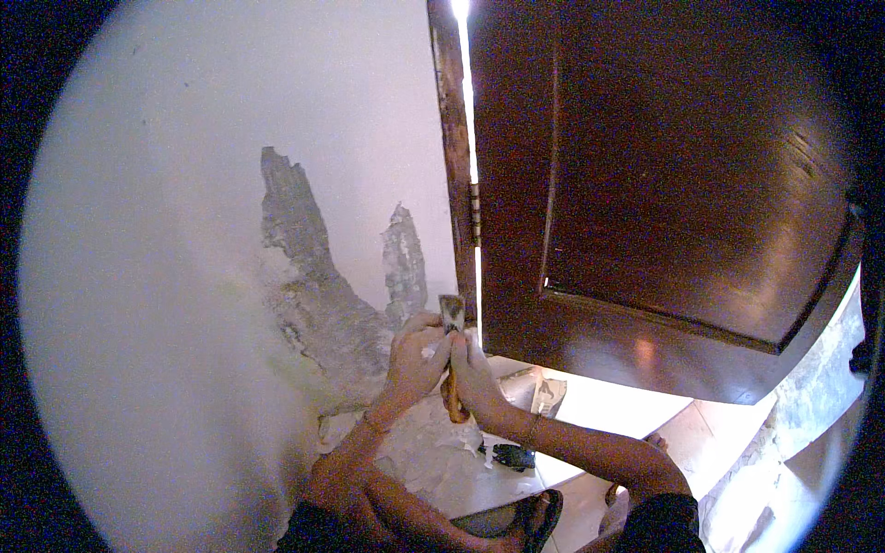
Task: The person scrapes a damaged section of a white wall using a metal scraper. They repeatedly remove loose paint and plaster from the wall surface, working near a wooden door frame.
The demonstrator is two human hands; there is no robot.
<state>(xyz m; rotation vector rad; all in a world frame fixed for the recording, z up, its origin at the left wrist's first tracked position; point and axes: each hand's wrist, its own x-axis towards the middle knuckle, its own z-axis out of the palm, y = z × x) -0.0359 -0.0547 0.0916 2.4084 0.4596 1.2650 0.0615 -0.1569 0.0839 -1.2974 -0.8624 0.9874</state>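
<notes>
In front of the wall, my left hand (415, 363) and my right hand (477, 383) come together around a putty knife (452, 311). Its flat blade points up, towards the wall beside the door frame, and looks stained. Below the fingers, the orange-brown handle (453, 401) shows beside my right palm. Fingers of both hands meet at the base of the blade, partly hiding it. Behind and left of my hands, the white wall (159, 242) has a large bare grey patch (311, 276). A narrower bare patch (405, 263) runs up nearer the frame.
A dark wooden door (657, 173) hangs at the right on a hinge (475, 214), with light through the gap. Flakes of paint or plaster (429, 456) cover the floor below. A black object (513, 456) and a printed bag (550, 395) lie near the door. My sandalled foot (529, 515) is below.
</notes>
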